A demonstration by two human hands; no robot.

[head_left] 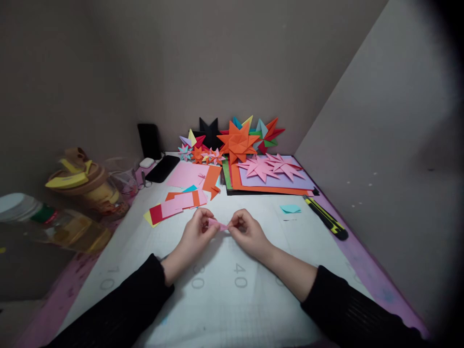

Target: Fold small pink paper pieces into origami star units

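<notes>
Between my two hands is a small piece of folded pink paper, raised slightly above the white mat. My left hand pinches its left side between thumb and fingers. At its right tip, my right hand grips it with thumb and forefinger. Just beyond my left hand lie loose paper strips in pink, red, orange and yellow. A small folded light-blue paper rests on the mat to the right of my right hand.
A yellow-black utility knife lies at the right edge. Behind are stacked coloured sheets, pink paper stars and an orange star. Phones, a lidded cup and a bottle stand or lie left.
</notes>
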